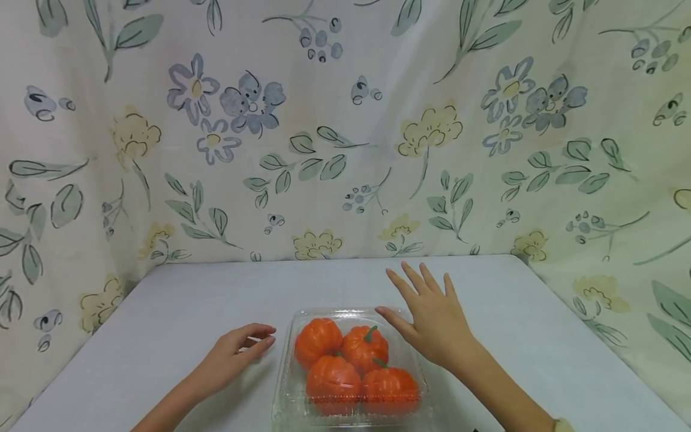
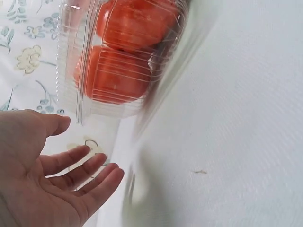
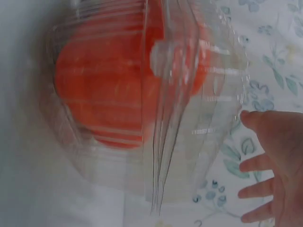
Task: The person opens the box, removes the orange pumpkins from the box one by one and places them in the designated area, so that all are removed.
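Note:
A clear plastic clamshell container (image 1: 286, 384) stands on the table with its lid down. Inside it are several small orange pumpkins (image 1: 318, 342), two of them showing green stems. My left hand (image 1: 232, 354) hovers to the left of the container, fingers loosely bent and holding nothing. In the left wrist view, its fingers (image 2: 75, 177) are apart from the ribbed plastic wall. My right hand (image 1: 434, 321) is spread at the container's far right corner, its thumb overlapping the lid's edge in the head view. The right wrist view has the thumb (image 3: 255, 120) right at the lid's side.
The white-covered table (image 1: 216, 288) extends around the container on all sides. A floral curtain (image 1: 345, 150) hangs behind it and along both sides. A tiny brown speck (image 2: 200, 171) lies on the white cloth in the left wrist view.

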The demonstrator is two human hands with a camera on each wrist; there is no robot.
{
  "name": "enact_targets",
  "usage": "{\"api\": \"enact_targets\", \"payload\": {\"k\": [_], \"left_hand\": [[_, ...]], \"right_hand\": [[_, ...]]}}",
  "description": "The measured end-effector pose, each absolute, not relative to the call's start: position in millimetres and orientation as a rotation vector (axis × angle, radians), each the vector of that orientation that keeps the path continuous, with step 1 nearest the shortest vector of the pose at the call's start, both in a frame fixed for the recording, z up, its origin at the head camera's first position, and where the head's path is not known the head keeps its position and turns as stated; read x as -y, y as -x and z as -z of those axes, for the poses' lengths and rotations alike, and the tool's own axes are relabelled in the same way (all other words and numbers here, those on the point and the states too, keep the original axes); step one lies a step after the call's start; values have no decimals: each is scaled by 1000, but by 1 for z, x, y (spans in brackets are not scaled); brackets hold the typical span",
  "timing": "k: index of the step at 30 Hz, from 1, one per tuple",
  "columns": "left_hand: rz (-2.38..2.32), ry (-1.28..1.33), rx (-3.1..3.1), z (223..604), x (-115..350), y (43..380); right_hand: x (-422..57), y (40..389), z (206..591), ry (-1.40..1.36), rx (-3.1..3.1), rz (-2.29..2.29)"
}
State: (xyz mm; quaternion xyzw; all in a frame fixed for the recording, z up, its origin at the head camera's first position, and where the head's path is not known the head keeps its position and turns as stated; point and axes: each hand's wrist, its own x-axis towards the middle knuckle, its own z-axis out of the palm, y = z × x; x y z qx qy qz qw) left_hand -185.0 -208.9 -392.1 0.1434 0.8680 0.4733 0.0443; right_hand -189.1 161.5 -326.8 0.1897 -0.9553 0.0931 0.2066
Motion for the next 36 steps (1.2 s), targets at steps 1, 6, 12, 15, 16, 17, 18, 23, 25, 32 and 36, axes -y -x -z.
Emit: {"api": "enact_targets", "payload": {"k": [1, 6, 12, 15, 16, 17, 18, 23, 25, 32, 36], "left_hand": [[-1493, -455, -2589, 393, 210, 185], [-1663, -520, -2152, 401, 216, 189], [-1684, -547, -1776, 410, 225, 193], [-1691, -559, -1629, 413, 227, 194], [-1695, -562, -1583, 414, 228, 194], [-1698, -564, -1543, 415, 228, 194], [-1701, -563, -1507, 416, 228, 194], [-1706, -575, -1403, 418, 229, 192], [-1703, -585, -1375, 418, 229, 191], [-1709, -683, -1260, 420, 227, 189], [-1684, -668, -1240, 419, 226, 187]], "right_hand": [[-159, 188, 327, -547, 2653, -256], [-144, 184, 330, -652, 2608, -250], [-125, 178, 331, -764, 2596, -261], [-117, 173, 333, -814, 2595, -287], [-115, 172, 334, -829, 2596, -292], [-112, 170, 335, -846, 2596, -301], [-110, 169, 336, -857, 2596, -307], [-97, 163, 340, -920, 2572, -303], [-93, 161, 341, -949, 2556, -301], [-78, 154, 342, -1043, 2587, -245], [-71, 150, 345, -1092, 2584, -185]]}}
